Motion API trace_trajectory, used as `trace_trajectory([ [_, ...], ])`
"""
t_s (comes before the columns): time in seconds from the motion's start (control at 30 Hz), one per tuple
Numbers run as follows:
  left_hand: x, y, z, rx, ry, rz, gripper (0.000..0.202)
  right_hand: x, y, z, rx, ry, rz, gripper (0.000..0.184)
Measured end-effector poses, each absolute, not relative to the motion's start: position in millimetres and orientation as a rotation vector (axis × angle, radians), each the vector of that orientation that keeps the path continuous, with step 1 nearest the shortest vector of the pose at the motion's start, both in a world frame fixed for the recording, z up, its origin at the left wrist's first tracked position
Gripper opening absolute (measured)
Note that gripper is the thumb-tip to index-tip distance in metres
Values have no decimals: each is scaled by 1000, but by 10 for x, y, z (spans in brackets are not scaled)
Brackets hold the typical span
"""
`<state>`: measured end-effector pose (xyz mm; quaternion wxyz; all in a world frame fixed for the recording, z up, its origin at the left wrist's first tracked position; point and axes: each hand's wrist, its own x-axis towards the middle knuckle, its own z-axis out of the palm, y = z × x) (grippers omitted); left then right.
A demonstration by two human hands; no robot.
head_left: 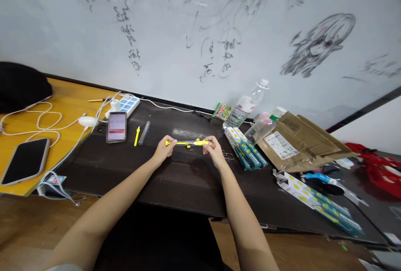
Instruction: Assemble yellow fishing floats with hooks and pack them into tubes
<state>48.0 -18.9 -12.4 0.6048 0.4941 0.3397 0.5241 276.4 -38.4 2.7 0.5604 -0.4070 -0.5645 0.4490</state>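
My left hand [163, 149] pinches the left end of a slim yellow-and-clear syringe-like tube [187, 143], held level just above the dark table. At the tube's thicker yellow right end, my right hand [214, 150] is closed round it with thumb and fingers. Small yellow pieces [188, 146] show by the tube's middle; whether they are attached or lie on the table I cannot tell. Left of my hands, a short yellow rod [137, 136] with a pointed tip lies beside a clear plastic tube [144, 132].
Slim teal-and-white boxes [246, 150] lie at right, before a water bottle [246, 106] and a brown parcel [291, 141]. An opened box [322, 204] and scissors [332, 183] lie further right. A power strip [128, 105], a propped screen [116, 127] and a phone [26, 160] are left.
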Motion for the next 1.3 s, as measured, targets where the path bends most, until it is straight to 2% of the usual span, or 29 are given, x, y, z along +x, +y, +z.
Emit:
trace_trajectory([
  [0.2,505,-191,-221,1249,807,1157,38,2793,-363,8,-947,-1311,1040,28],
  [0.43,532,-344,-260,1952,889,969,28,2824,-369,110,-884,-1215,991,29],
  [0.63,584,-451,-223,2299,888,789,26,2702,-414,331,-902,-1412,915,29],
  [0.77,577,-471,-190,2352,794,815,22,2510,-459,463,-907,-1549,874,29],
  [0.8,576,-479,-186,2310,778,857,25,2461,-475,484,-899,-1571,861,29],
  [0.93,600,-513,-182,2080,814,1075,62,2303,-538,505,-887,-1667,825,27],
  [1.0,618,-520,-180,2021,895,1178,70,2256,-558,485,-894,-1696,834,27],
  [1.3,622,-496,-125,2064,915,1218,56,2253,-498,379,-818,-1545,1076,30],
])
